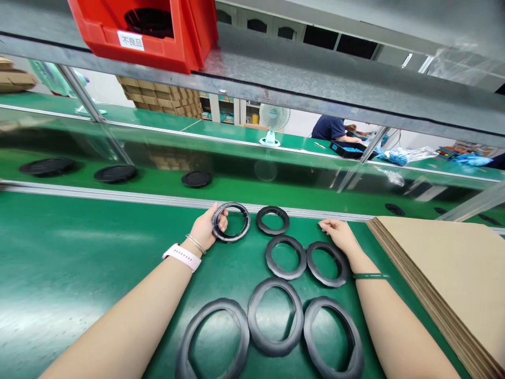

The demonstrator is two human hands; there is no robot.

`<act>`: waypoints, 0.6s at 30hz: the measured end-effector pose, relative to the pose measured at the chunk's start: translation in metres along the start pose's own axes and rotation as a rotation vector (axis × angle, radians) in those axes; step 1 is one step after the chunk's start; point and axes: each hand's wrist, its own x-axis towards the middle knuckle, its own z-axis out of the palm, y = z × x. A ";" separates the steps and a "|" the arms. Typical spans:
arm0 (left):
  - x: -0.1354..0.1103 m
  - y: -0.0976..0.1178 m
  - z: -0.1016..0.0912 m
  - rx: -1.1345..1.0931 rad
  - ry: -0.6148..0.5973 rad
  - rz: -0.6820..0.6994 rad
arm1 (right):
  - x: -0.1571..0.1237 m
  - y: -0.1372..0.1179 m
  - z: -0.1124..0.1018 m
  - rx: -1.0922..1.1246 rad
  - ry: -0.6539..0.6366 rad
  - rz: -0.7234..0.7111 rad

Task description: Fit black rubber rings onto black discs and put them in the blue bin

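Lighting: bright, even, overhead; soft glare on green table (79,273); faint shadows. Edges bowed by wide lens; background slightly soft.

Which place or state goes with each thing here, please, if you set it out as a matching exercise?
Things:
1. red bin
2. cardboard stack
3. left hand
4. right hand

Places or states:
A. grips a black ring
B. on the overhead shelf
C. empty, resting on the green table
D. lies at the table's right side

Pairs: 1-B, 2-D, 3-A, 4-C.
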 end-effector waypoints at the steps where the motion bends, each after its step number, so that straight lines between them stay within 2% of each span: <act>1: -0.001 0.001 0.001 0.016 -0.015 -0.002 | 0.000 0.001 0.000 -0.003 0.001 0.000; 11: -0.007 -0.001 0.006 0.219 -0.102 -0.047 | 0.000 0.004 0.000 -0.011 -0.003 -0.005; 18: -0.009 0.000 0.008 0.201 -0.140 -0.045 | 0.000 0.002 0.000 -0.003 -0.008 0.009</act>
